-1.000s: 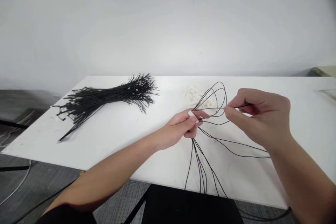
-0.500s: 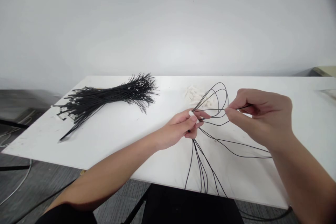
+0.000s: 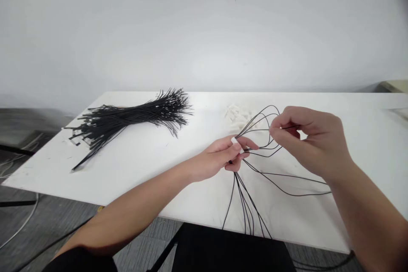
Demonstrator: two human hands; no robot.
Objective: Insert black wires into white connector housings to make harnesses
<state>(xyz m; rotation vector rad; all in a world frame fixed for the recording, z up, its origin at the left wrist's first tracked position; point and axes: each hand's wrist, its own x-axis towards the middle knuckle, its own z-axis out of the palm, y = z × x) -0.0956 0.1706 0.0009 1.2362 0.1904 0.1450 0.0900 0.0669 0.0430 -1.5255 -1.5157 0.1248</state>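
Note:
Above the table's middle, my left hand pinches a small white connector housing between thumb and fingers. Thin black wires loop out of its far side and also hang below the hand towards the table's front edge. To the right, my right hand is closed, thumb against forefinger, on one black wire. That wire stretches from the fingertips towards the connector. The wire's far end is hidden inside the right hand. Behind the left hand lies a loose pile of white connector housings.
On the left of the white table lies a thick bundle of black wires, with white connectors at its left end. A plain wall stands behind. Cables run across the grey floor at the lower left.
My right hand has moved slightly left, still pinching the wire. The left hand and connector have shifted a little right and down, and the wire loops lean further right.

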